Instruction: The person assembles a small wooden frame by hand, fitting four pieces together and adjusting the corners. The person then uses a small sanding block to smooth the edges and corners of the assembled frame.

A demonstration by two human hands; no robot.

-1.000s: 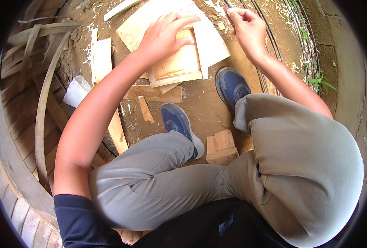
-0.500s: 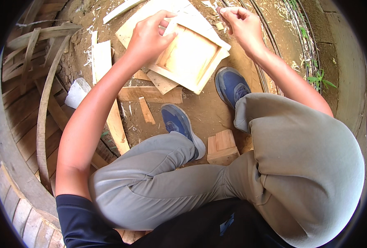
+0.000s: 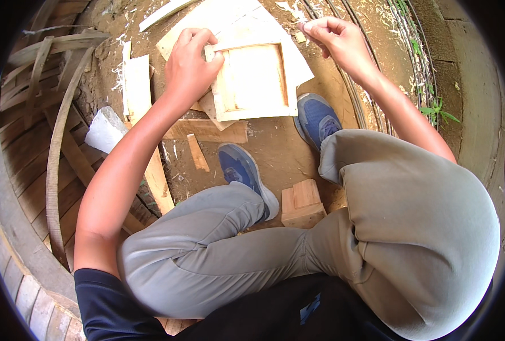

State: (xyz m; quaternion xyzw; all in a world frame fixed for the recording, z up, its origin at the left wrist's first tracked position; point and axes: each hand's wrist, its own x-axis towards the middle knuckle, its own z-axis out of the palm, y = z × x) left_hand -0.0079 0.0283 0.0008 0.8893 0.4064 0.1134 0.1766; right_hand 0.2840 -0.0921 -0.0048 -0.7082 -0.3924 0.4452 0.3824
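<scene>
A shallow wooden box [image 3: 258,113] with a raised rim lies on pale boards [image 3: 238,20] on the ground ahead of me. My left hand [image 3: 193,63] grips its upper left corner, thumb along the inner side and fingers over the outside. To the right of the box, apart from it, my right hand [image 3: 343,44] is raised with thumb and fingers pinched together. Something small and dark seems to show at its fingertips, too small to name.
My blue shoes [image 3: 319,119] stand close to the box. A wooden block [image 3: 302,202], a small wedge-shaped offcut [image 3: 198,152] and a long plank [image 3: 140,85] lie about. A whitish chunk [image 3: 106,129] sits at left by slatted wood. Dark cables or rods [image 3: 352,85] run along the right.
The box has turned counterclockwise, so its near edge now lies almost straight across. My left hand has shifted left with its corner. My right hand has barely moved.
</scene>
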